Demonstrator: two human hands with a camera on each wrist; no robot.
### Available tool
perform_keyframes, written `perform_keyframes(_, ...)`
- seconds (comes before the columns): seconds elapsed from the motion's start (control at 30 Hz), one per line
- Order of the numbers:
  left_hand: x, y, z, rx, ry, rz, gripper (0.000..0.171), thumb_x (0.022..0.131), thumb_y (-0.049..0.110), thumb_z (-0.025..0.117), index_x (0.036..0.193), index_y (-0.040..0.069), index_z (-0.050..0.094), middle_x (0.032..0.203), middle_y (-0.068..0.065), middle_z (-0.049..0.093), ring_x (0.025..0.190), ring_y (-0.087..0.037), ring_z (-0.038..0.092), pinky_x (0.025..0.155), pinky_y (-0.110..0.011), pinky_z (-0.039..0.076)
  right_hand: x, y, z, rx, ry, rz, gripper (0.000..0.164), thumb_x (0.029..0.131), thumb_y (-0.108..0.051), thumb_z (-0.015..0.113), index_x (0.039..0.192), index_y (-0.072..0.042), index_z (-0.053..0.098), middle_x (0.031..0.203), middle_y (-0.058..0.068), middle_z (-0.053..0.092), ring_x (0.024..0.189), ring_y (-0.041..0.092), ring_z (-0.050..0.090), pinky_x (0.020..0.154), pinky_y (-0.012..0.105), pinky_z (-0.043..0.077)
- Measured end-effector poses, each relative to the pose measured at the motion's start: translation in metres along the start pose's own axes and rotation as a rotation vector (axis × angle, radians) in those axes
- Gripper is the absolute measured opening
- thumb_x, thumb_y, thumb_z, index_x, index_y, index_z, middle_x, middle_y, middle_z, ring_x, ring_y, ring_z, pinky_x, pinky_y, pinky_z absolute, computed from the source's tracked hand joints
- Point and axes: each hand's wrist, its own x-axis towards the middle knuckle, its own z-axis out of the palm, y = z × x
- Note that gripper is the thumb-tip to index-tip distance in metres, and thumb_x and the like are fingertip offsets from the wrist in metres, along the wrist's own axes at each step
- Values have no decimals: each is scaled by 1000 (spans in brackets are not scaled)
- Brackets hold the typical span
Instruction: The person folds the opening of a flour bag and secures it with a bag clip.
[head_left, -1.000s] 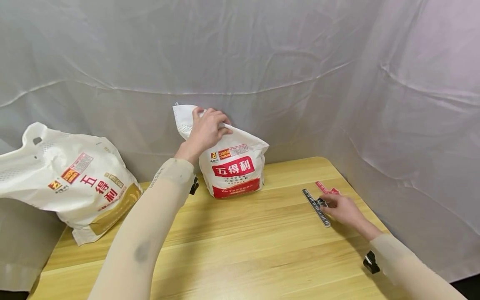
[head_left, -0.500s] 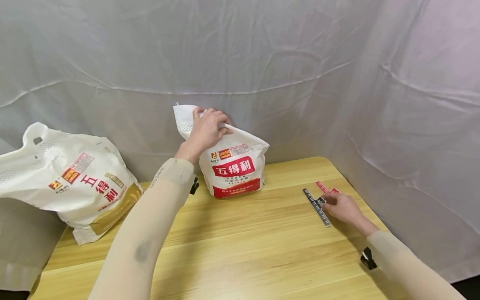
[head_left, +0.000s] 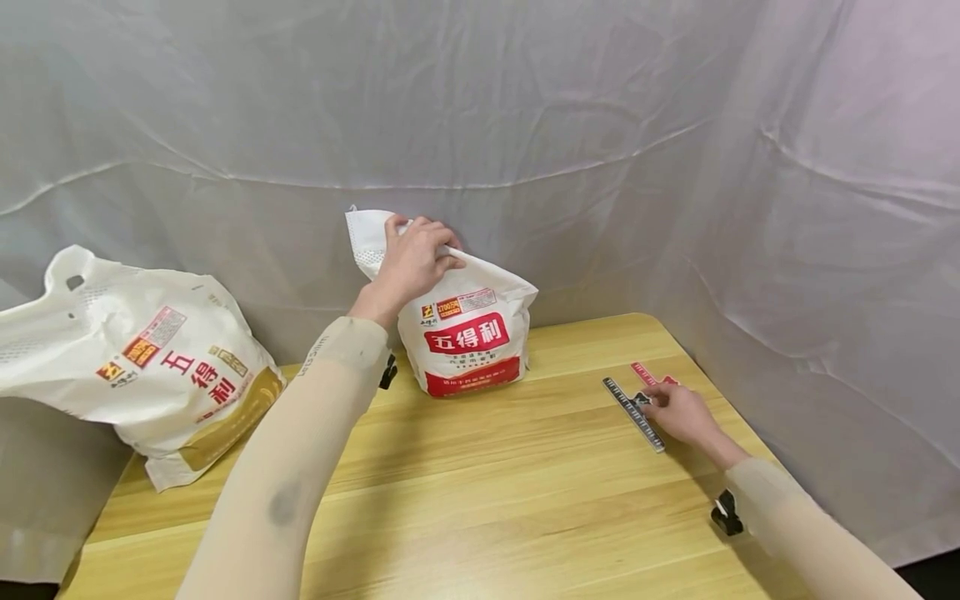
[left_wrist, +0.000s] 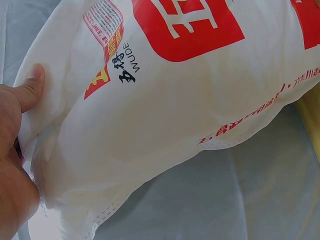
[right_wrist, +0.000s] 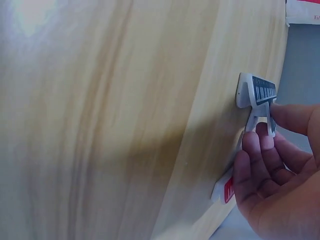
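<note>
A white flour bag with red panels (head_left: pixel 468 350) stands at the back middle of the table, its top folded over and slanting. My left hand (head_left: pixel 415 257) grips that top edge; in the left wrist view the thumb of the left hand (left_wrist: pixel 15 150) lies against the white bag (left_wrist: pixel 150 110). At the right, my right hand (head_left: pixel 682 414) pinches the handle of a black bag clip with a piano-key pattern (head_left: pixel 628 408). The right wrist view has the thumb above this clip (right_wrist: pixel 262 92) and fingertips below its handle. A red clip (head_left: pixel 643 375) lies just behind, partly covered by the hand.
A second, larger flour bag (head_left: pixel 172 350) leans at the table's left side, its handle end flopped outward. Grey cloth (head_left: pixel 525 150) hangs behind and to the right of the wooden table (head_left: pixel 480 500). The red clip (right_wrist: pixel 227 190) sits close under my right fingers.
My right hand and forearm have shifted slightly left, and the black clip has turned a little. The left hand and both bags have stayed in place.
</note>
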Motion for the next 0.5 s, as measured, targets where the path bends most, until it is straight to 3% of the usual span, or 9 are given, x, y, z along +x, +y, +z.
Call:
perform_keyframes(0.33,0,0,2,4,-10,-8,14,96,28,77,103,16,75,114,-1,74,120,-25,55,117,-56,14,3,-1,-3,40,-35,64,33,94,-18,74,112,9,67,93,16,71,82,27,63,73,40,50)
perform_keyframes(0.5,1,0,2,4,-5,2,15,95,28,77,102,15,75,114,-1,74,119,-24,55,117,-56,14,1,-1,-3,42,-19,55,30,96,-19,73,110,7,68,98,19,71,88,31,64,77,43,51)
